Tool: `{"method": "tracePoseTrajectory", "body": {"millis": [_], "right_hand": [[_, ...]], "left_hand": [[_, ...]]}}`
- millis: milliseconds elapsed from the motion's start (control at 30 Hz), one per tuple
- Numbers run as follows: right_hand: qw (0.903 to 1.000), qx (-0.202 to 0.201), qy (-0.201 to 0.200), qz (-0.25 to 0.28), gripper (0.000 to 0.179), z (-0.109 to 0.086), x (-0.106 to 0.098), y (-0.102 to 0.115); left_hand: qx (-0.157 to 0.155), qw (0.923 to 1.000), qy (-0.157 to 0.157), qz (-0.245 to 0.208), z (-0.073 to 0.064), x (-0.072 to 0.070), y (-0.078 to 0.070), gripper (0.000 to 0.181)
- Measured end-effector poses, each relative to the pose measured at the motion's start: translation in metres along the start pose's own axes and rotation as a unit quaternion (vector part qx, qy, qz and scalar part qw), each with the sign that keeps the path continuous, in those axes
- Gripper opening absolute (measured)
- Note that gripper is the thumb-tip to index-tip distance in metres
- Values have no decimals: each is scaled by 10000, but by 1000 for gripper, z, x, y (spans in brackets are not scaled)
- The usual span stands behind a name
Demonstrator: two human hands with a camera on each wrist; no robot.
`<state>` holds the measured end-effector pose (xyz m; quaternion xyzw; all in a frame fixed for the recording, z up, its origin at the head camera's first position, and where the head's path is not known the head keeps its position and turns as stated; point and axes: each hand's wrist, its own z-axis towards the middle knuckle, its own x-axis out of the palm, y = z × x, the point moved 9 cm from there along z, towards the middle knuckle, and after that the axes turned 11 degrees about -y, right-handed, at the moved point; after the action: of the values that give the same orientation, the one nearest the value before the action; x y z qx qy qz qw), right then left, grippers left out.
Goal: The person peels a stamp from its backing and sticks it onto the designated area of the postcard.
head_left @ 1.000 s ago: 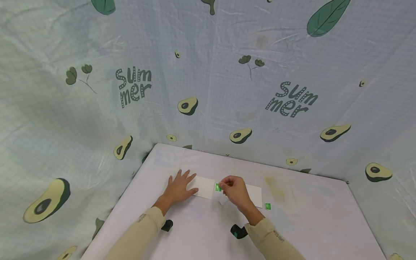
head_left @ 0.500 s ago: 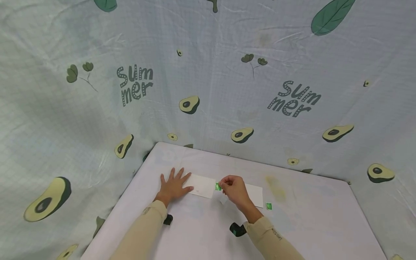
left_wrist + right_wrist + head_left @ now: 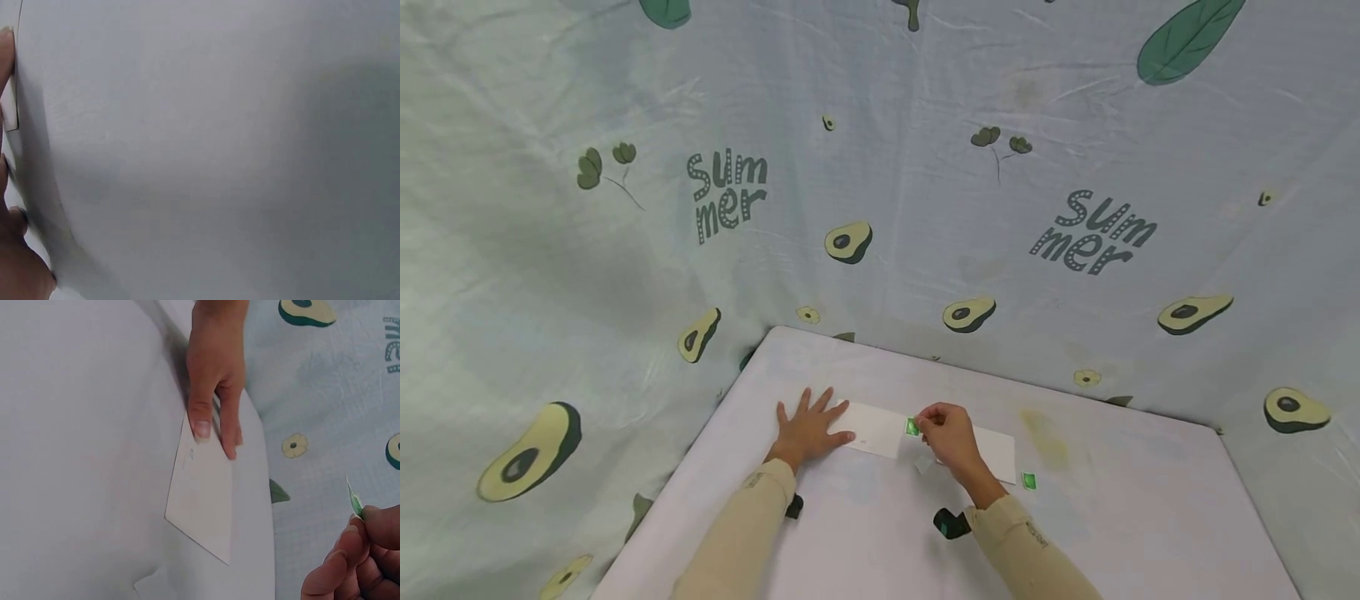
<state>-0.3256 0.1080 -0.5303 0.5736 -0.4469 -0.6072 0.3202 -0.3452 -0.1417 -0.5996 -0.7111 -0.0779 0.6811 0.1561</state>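
We see a small green rectangular sticker with a white border [image 3: 912, 427] held up off the table by the right hand [image 3: 951, 437], its thumb and index finger closed in a pinch and the other fingers curled beneath. In the head view it appears just beside the right end of a flat white paper card [image 3: 876, 429]. On that card's left end rests the left hand [image 3: 808, 436], fingers straight and spread, grasping nothing. Partly behind the right hand and wrist we note a second white rectangular card [image 3: 997, 452], with another green white-bordered sticker [image 3: 1029, 481] lying just to its right. A pale, crumpled-looking scrap [image 3: 924, 465] lies between the cards. All rest on a white table [image 3: 865, 550], backed by a pale cloth printed with avocados [image 3: 910, 192].
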Motion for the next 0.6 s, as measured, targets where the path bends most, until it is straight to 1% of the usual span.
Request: {"method": "tracePoseTrajectory", "body": {"millis": [100, 200, 433, 600], "right_hand": [[10000, 19, -18, -42, 8, 2, -1, -4], [10000, 1, -2, -80, 8, 3, 1, -5], [9998, -82, 24, -162, 9, 8, 6, -4], [9998, -18, 20, -205, 8, 12, 10, -8]], "left_hand": [[21, 10000, -43, -38, 2, 2, 0, 74], [6, 10000, -57, -70, 1, 3, 1, 75], [-71, 9999, 36, -63, 0, 4, 3, 74], [-51, 9999, 71, -78, -1, 1, 2, 75]]}}
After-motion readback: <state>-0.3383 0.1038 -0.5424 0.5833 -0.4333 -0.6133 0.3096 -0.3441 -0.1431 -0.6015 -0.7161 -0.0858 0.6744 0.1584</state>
